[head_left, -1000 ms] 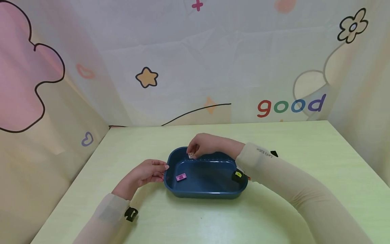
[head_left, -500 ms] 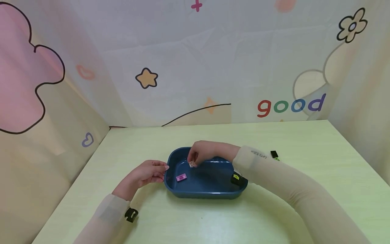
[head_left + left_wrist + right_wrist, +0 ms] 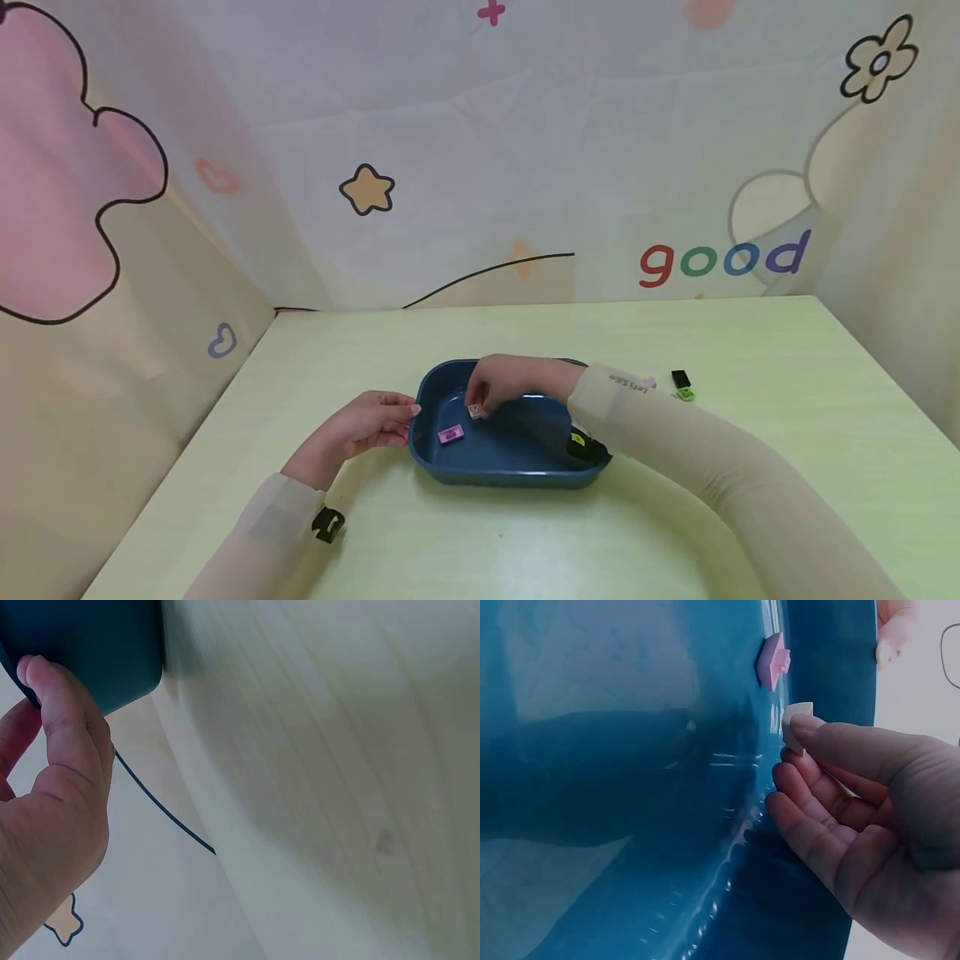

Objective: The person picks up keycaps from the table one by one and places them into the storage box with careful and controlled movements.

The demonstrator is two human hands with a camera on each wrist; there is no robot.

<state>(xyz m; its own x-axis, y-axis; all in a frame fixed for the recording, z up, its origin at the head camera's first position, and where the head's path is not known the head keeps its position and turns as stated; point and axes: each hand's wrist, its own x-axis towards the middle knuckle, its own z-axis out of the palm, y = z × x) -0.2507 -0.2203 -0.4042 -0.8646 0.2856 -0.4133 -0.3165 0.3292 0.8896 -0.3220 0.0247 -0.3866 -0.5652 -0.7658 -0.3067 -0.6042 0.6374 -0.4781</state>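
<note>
A blue plastic basin [image 3: 517, 478] stands on the table. My left hand [image 3: 367, 423] holds its left end; in the left wrist view the fingers [image 3: 64, 712] lie against the outer wall. My right hand [image 3: 501, 382] reaches into the basin and pinches a small white block [image 3: 475, 411] between thumb and fingertips. That white block [image 3: 799, 724] also shows in the right wrist view, low over the basin near its side wall. A small pink block [image 3: 452, 434] lies on the basin floor at the left, apart from the right hand.
To the right of the basin lie a small black piece [image 3: 680, 379], a green piece [image 3: 686, 394] and a lilac piece [image 3: 649, 382] partly hidden by the right sleeve. A patterned curtain [image 3: 480, 167] hangs behind the pale green table [image 3: 450, 550].
My right hand has come down deeper into the basin and nearer, carrying the white block. The left hand keeps its place on the basin. The green and lilac pieces have come into view.
</note>
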